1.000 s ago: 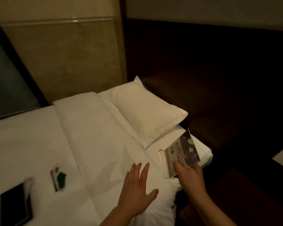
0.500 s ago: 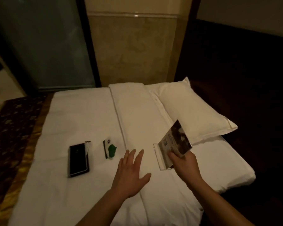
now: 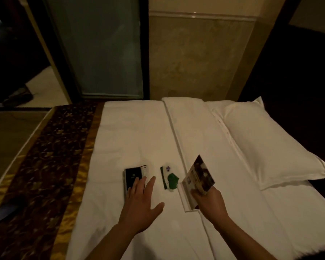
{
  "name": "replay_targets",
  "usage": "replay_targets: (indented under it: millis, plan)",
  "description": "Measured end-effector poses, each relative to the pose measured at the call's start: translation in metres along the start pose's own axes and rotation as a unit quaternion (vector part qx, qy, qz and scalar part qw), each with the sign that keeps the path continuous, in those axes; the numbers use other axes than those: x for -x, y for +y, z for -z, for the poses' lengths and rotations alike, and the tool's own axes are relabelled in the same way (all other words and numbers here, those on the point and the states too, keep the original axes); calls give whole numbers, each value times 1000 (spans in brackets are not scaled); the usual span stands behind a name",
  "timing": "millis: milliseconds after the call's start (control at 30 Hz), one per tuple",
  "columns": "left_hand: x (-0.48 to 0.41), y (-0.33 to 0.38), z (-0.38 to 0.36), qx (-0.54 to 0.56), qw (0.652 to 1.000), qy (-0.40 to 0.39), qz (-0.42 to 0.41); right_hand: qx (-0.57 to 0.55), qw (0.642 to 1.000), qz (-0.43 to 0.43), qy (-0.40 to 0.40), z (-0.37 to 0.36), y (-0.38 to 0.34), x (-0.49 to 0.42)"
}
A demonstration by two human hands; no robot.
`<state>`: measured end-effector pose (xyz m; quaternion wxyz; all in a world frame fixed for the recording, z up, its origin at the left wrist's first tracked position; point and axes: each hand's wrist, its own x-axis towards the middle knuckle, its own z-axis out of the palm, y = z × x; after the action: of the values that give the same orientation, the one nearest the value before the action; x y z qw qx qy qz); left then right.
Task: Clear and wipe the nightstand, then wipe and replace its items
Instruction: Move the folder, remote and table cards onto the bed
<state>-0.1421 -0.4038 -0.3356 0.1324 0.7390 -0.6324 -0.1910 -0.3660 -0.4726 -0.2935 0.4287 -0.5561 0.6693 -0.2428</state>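
Observation:
My right hand (image 3: 209,202) grips a clear acrylic sign holder (image 3: 198,177) with a printed card in it, tilted just above the white bed (image 3: 135,132). My left hand (image 3: 141,201) is open, fingers spread, its fingertips over the near end of a black booklet (image 3: 132,175) that lies on the bed. A small white card (image 3: 144,168) lies against the booklet's right side. Between the hands lies a white and green card with a green leaf shape (image 3: 169,178). The nightstand is out of view.
A white pillow (image 3: 266,141) lies at the right of the bed. A dark patterned runner with gold edges (image 3: 51,164) crosses the bed's left part. Behind the bed are a frosted glass panel (image 3: 101,47) and a beige wall (image 3: 195,59).
The view has swung left across the bed, away from the nightstand side. My right hand has carried the sign holder over the bed, and my left hand has reached onto the black booklet.

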Motion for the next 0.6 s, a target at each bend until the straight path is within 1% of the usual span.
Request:
replay_targets:
  millis: [100, 233, 367, 500, 600]
  plan:
    - [-12, -22, 9, -5, 1000, 13, 13, 26, 999, -6, -27, -35, -7, -24]
    - [-34, -42, 8, 1, 999, 6, 40, 50, 995, -27, -82, -81, -2, -69]
    - [-56, -56, 1, 9, 996, 5, 89, 82, 986, -49, -136, -128, 15, -120]
    - [-72, -66, -10, 20, 992, 2, 126, 108, 976, -86, -171, -160, 31, -160]
    - [-86, -70, -16, 25, 989, -4, 148, 119, 970, -95, -188, -178, 42, -185]
